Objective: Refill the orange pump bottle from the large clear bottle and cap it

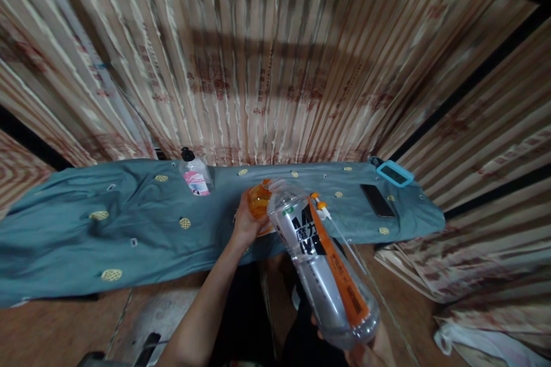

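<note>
Now gripping a small orange bottle (259,202) in the left hand (245,226), curled closely round its side, over the blue-green cloth (150,252). Holding a large clear bottle (307,252) with an orange and black label in the right hand (371,350), clasped around the base, nearer to the body than the left hand. Tilting it between the two hands, neck toward the top of the small bottle and just beside it; cannot tell whether touching at the mouths.

Can see, beyond the right hand and beside the large bottle, an orange and white pump top (321,205) with a thin tube slanting back past the cloth's near edge. Can also see, ahead and to the left of the left hand, an upright soap bottle (197,176) with a black pump. Farther out, ahead of the right hand, can see a black phone (377,200) lying flat and, just past it, a blue-framed gadget (395,174). Facing a pleated curtain (258,69) beyond both hands.
</note>
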Available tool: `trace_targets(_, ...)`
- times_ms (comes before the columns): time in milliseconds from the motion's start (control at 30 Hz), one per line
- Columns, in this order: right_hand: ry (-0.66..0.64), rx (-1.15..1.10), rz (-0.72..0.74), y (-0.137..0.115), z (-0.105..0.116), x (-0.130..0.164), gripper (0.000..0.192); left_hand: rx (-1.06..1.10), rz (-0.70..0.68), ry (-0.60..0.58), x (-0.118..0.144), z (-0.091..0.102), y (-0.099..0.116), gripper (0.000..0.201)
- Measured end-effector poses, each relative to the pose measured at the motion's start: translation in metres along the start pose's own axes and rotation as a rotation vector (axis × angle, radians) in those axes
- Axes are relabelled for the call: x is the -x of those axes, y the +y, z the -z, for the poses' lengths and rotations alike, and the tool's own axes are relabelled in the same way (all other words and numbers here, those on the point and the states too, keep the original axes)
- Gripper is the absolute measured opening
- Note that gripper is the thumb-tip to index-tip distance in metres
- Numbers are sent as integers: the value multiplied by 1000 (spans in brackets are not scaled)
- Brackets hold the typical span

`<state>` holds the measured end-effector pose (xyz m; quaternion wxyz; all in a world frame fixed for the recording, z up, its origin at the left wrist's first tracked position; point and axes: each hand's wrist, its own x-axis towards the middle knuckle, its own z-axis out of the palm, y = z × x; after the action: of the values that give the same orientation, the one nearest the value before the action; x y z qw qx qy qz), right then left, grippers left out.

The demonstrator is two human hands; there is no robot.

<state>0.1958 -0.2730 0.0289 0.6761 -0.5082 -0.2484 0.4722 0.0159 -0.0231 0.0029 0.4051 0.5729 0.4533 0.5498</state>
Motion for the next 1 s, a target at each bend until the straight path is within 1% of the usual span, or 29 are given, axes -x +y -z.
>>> trace_targets(67,-2,9,-19,0,3,-1,80,11,0,0,0,0,-2,78)
trace_targets(233,-38,36,19,2,5,-3,69,27,-6,-8,0,0,-5,78)
trace_targets(400,-37,-43,-19,1,-1,-1,76,23,-19,-4,0,0,-1,76)
trace_targets(533,-14,-71,-11,1,-1,0,72,12,-33,-4,1,0,-2,74)
trace_targets(700,-7,11,20,0,3,-2,71,-9,-34,2,1,-1,-5,74)
trace_targets(867,-13,53,67,1,4,-2,69,-9,-47,4,0,-1,-2,73)
trace_targets(1000,36,84,54,5,12,0,69,-10,-45,1,1,-1,2,72)
